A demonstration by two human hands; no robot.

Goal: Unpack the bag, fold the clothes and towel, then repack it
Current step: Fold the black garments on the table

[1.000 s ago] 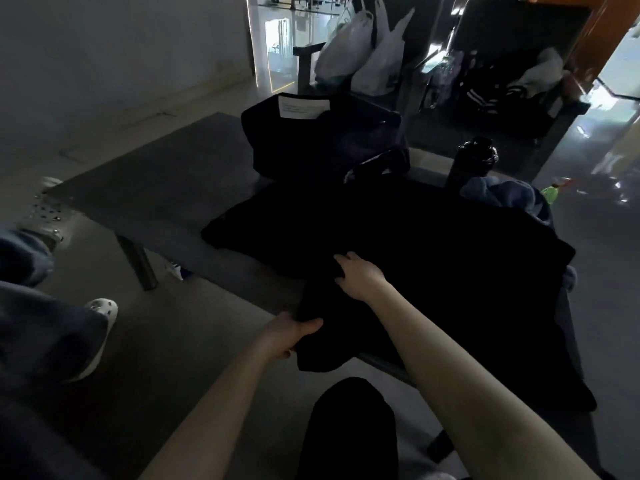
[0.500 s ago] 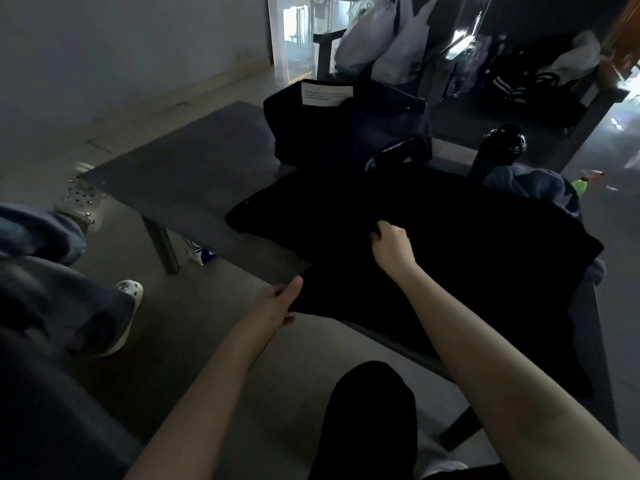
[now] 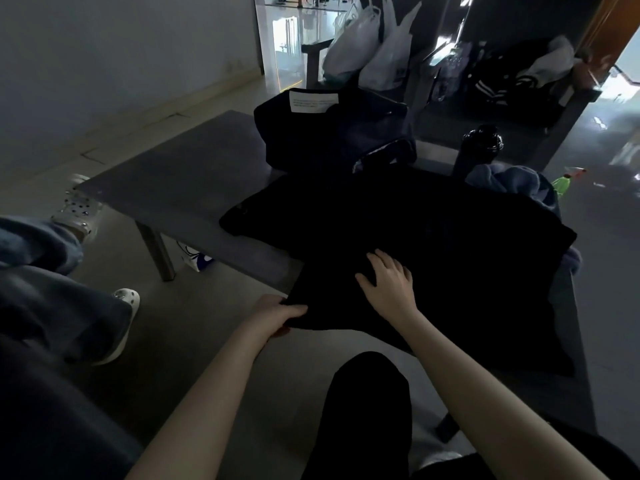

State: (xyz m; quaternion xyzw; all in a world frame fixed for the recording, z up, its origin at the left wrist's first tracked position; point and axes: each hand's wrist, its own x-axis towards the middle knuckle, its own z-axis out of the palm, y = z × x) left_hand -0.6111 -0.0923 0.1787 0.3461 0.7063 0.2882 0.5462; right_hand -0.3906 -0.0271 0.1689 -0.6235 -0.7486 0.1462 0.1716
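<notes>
A black garment lies spread over the grey bench, its near edge hanging past the bench front. My left hand grips that near corner, thumb on top of the cloth. My right hand rests flat on the garment with fingers spread. Behind it stands the dark bag with a white label, open at the top. A blue towel or cloth lies bunched at the right.
A black bottle stands behind the garment at the right. White plastic bags hang further back. Another person's legs in jeans and pale clogs are at the left. My own dark-clad knee is below the bench front.
My left hand, briefly off the cloth half a second ago, has taken hold of the near corner. My right hand slid back toward me and now lies flat with fingers spread.
</notes>
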